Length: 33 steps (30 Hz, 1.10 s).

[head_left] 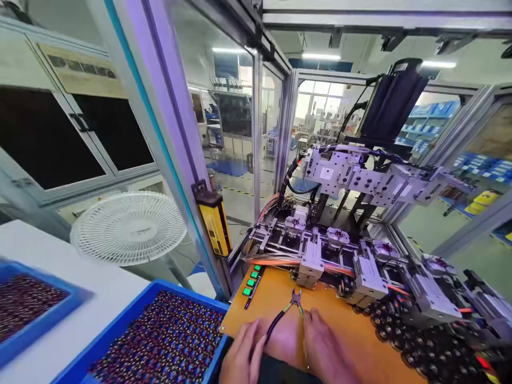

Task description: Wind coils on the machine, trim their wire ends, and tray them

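Observation:
A pair of cutting pliers (296, 300) with yellow-and-black handles is above the orange work surface, its metal jaws pointing away from me. Its handles are spread wide. My left hand (242, 356) is closed at the end of the left, mostly black handle. The fingers of my right hand (323, 346) close around the other handle, covering most of it. Just beyond the jaws stands a metal fixture block (310, 266). Several green buttons (251, 282) sit in a strip left of the pliers.
A blue bin (160, 330) full of small dark parts stands at the left, with another blue bin (38, 301) on the white table (104, 298). Many black round parts (416, 341) lie at right. A yellow sensor box (216, 224) is on the frame post; a white fan (128, 229) stands outside.

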### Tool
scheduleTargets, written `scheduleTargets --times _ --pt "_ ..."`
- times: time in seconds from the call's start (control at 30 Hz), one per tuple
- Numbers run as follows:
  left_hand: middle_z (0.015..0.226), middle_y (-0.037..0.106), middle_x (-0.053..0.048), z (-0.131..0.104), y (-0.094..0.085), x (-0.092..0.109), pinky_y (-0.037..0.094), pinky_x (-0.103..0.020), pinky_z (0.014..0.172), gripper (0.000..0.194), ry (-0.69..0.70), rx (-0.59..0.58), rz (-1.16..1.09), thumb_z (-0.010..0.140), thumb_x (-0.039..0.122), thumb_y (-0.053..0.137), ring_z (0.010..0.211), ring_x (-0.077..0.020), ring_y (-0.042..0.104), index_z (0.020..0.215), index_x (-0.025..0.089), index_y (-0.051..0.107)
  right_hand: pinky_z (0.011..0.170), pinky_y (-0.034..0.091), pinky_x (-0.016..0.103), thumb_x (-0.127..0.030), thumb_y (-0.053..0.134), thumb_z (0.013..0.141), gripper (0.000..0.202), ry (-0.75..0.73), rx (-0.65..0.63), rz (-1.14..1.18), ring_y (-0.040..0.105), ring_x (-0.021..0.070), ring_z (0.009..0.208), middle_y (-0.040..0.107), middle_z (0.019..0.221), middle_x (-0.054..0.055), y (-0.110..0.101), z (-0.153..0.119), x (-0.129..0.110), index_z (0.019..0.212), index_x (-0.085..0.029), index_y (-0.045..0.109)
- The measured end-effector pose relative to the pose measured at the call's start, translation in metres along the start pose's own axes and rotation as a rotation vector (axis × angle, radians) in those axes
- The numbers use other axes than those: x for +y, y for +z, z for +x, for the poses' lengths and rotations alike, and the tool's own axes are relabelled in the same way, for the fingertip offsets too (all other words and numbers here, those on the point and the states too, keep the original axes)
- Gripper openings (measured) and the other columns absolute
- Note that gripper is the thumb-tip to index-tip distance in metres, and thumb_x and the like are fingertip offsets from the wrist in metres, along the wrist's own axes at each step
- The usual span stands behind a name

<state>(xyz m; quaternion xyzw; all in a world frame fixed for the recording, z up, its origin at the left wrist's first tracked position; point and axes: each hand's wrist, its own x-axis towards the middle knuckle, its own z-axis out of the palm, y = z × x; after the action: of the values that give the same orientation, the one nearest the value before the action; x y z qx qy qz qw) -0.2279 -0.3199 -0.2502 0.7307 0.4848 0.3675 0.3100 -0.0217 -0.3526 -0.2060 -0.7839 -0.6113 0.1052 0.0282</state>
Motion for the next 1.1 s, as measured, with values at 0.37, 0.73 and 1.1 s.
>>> scheduleTargets --times 0.37,0.73,1.1 --pt "0.081 0.067 -0.010 0.019 0.014 0.087 0.052 -0.036 0.073 0.017 -0.386 -0.347 -0.189 0.081 0.024 0.056 0.077 -0.0225 0.065 0.085 0.011 0.067 0.087 0.051 0.030 -0.012 0.046 0.077 0.037 -0.224 0.063 0.617 0.066 0.0229 0.093 0.070 0.098 0.012 -0.044 -0.018 0.009 0.108 -0.011 0.066" --pt "0.071 0.063 -0.004 0.014 0.047 0.178 0.045 -0.021 0.052 0.060 -0.380 -0.389 -0.867 0.075 0.066 0.062 0.054 -0.0099 0.054 0.098 0.011 0.068 0.087 0.056 0.032 -0.047 0.033 0.101 0.051 -0.301 0.047 1.120 0.067 0.0220 0.100 0.065 0.119 0.013 -0.095 -0.051 0.034 0.135 -0.014 0.052" --pt "0.071 0.067 -0.005 0.039 0.047 0.175 0.049 -0.022 0.058 0.039 -0.246 -0.466 -0.852 0.085 0.047 0.062 0.059 -0.0114 0.058 0.090 0.010 0.073 0.099 0.052 0.027 -0.032 0.049 0.097 0.043 -0.436 0.223 0.853 0.062 0.0215 0.117 0.062 0.130 0.010 -0.102 -0.046 0.061 0.139 -0.018 0.051"
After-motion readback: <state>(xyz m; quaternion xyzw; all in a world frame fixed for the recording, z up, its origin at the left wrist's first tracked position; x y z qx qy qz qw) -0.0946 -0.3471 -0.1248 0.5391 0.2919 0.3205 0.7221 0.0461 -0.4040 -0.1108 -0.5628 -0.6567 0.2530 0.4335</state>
